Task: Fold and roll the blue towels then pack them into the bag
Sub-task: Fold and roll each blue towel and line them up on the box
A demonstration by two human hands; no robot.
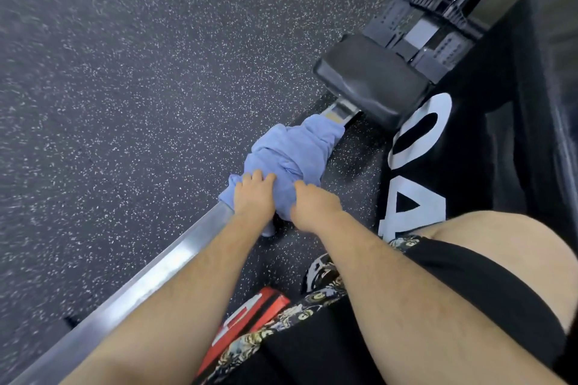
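Note:
A crumpled blue towel lies bunched over the metal rail of a rowing machine. Both my hands are on the near end of the towel. My left hand rests on its left part with the fingers curled into the cloth. My right hand lies on its right part, fingers bent down into the fabric. A large black bag with white letters stands just right of the towel. How firmly either hand grips is hard to tell from above.
The rower's black padded seat sits on the rail beyond the towel, with black footrests further back. Speckled dark rubber floor spreads to the left. A red object lies near my knee.

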